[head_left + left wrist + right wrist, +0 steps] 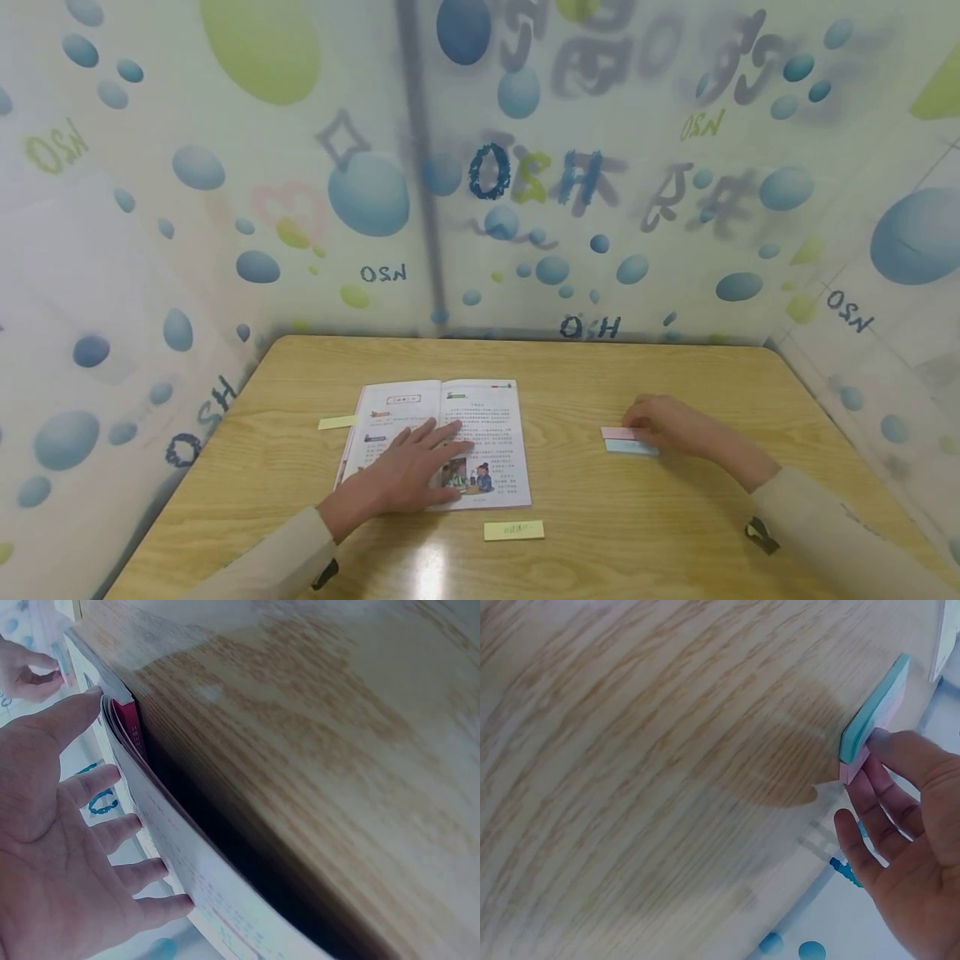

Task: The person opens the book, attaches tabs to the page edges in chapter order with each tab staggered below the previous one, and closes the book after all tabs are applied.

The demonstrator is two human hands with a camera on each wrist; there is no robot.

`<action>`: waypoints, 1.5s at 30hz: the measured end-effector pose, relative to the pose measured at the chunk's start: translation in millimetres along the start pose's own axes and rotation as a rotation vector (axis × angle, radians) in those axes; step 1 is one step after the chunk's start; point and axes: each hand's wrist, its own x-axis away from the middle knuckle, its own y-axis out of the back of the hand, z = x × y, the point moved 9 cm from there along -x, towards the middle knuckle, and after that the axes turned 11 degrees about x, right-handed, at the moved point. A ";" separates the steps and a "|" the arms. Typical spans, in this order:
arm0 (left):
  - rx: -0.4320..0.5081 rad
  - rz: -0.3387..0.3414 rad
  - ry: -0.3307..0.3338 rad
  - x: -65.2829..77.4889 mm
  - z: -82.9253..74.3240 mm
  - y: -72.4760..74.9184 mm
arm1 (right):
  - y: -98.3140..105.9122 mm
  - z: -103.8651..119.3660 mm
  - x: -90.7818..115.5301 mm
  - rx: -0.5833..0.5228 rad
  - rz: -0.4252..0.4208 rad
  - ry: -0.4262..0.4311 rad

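Pinching a pink-and-blue pad of sticky notes (628, 447) between thumb and fingertips, a person's right hand (663, 425) works over the right half of a wood-grain desk (570, 492), while the left hand (412, 468) lies with its fingers spread and straight across an open book (486, 417), gripping nothing. The book sits left of centre, its top nearer the desk's far edge. The pad is well apart from it, toward the desk's right edge; whether it is raised off the surface cannot be told. A yellow strip (335, 422) meets the book's left side, on the side of the desk's left edge; another, a handwritten yellow note (513, 531), lies just below the book, toward the near edge. The step in hand appears to be taking hold of the pad, with the pages steadied. The next move would seem to call for a light thumb to free one slip without dragging its neighbours, the left palm flat on the pages.
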 end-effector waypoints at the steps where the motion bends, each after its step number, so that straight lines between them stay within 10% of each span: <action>1: -0.001 0.000 0.001 0.0 0.3 -0.1 | 0.1 0.9 -0.4 0.013 0.000 0.002; 29: -0.029 -0.015 -0.030 -2.0 -2.5 3.2 | 2.9 13.3 -4.4 0.181 -0.042 0.015; 45: -0.063 -0.297 -0.129 -5.7 -8.5 24.8 | 16.6 29.5 -15.3 0.185 -0.143 0.079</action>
